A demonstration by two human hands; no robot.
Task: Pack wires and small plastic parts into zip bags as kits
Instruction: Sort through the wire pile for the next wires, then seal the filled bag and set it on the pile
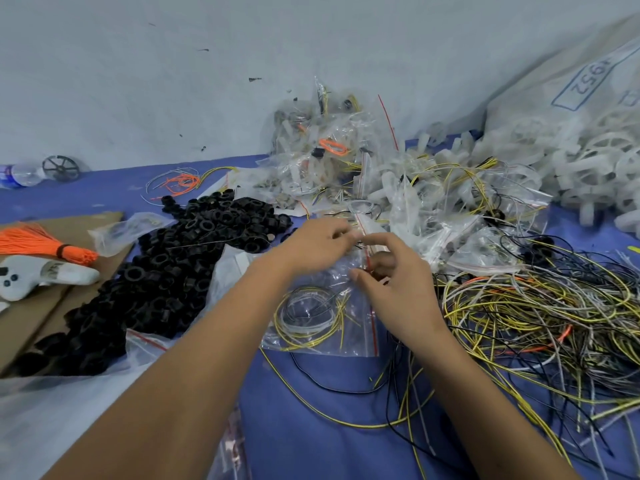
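Observation:
A clear zip bag with a red seal strip lies in the middle of the blue table, holding coiled yellow, white and black wires. My left hand and my right hand both pinch the bag's upper edge near the red strip. A heap of black plastic rings lies to the left. A tangle of loose yellow, black, grey and orange wires spreads on the right. Filled zip bags are piled at the back against the wall.
White plastic wheels spill from a big sack at the back right. An orange wire bundle and a white part lie on cardboard at the left. A water bottle lies at the far left. Empty bags sit near the rings.

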